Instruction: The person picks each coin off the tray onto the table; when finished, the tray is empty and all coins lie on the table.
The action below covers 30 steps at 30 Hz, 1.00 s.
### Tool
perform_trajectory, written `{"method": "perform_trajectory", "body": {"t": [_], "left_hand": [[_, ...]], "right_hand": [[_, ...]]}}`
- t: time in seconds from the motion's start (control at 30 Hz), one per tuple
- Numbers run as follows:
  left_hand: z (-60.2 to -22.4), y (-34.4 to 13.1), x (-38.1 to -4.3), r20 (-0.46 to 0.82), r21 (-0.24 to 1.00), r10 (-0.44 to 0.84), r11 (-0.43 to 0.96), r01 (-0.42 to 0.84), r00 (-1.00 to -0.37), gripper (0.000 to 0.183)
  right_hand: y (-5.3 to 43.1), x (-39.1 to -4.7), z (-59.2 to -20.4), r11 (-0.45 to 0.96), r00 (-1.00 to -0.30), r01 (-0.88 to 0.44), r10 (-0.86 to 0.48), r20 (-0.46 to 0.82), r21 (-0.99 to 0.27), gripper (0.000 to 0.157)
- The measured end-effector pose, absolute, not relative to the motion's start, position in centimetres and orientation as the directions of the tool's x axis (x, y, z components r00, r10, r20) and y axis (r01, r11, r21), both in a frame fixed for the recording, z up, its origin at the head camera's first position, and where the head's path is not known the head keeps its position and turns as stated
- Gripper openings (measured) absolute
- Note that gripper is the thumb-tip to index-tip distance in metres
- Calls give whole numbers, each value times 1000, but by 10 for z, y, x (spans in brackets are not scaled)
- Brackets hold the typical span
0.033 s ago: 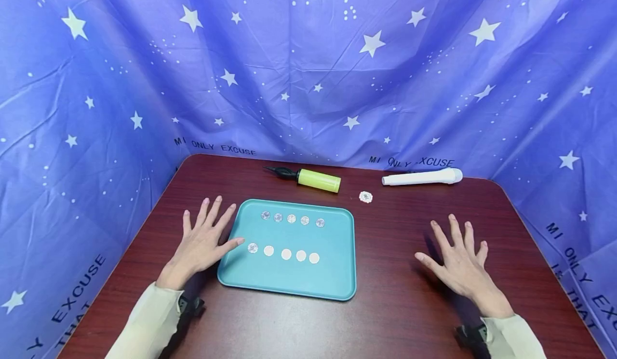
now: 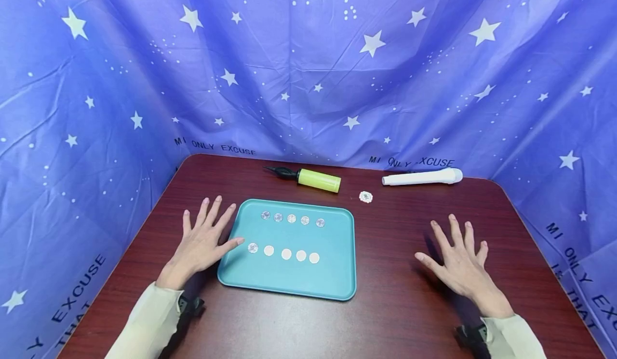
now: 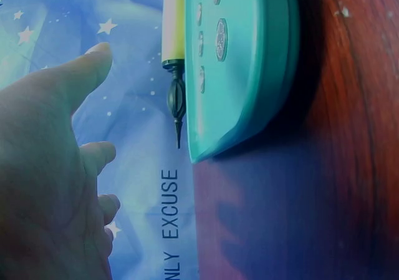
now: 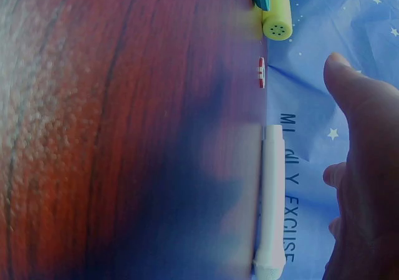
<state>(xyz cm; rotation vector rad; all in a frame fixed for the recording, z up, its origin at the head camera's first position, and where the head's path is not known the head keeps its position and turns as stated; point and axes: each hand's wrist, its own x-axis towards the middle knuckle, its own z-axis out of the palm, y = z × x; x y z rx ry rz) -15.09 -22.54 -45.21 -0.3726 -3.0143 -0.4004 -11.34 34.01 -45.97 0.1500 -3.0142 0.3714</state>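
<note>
My left hand (image 2: 200, 244) hovers at the left side of a teal tray (image 2: 289, 281), fingers spread and thumb reaching over the rim. It holds nothing. On the tray lie two rows of small coin-like discs. The far row has several silvery discs (image 2: 291, 218). In the near row, one silvery patterned disc (image 2: 253, 247) lies at the left end, just beyond my thumb tip, followed by several plain pale discs (image 2: 286, 254). My right hand (image 2: 458, 268), also spread and holding nothing, is above the table to the right, well apart from the tray.
Behind the tray lies a yellow-green hand pump (image 2: 319, 180) with a black nozzle. A white and red poker chip (image 2: 366, 197) is to its right, then a white microphone (image 2: 421, 177). A blue star-patterned curtain (image 2: 308, 107) surrounds the dark red wooden table (image 2: 390, 316).
</note>
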Motion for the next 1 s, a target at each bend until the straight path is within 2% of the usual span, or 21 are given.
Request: {"method": "perform_trajectory", "body": {"t": [0.47, 0.77, 1.0], "left_hand": [[-455, -227, -148, 105, 277, 230, 928, 251, -967, 89], [-462, -229, -141, 59, 379, 213, 899, 219, -975, 90], [-467, -231, -134, 6, 482, 214, 855, 190, -977, 89]], "right_hand": [[340, -115, -458, 966, -989, -108, -81, 124, -236, 92], [333, -125, -454, 962, -983, -139, -104, 152, -237, 94], [317, -134, -448, 943, -973, -188, -142, 181, -275, 83]]}}
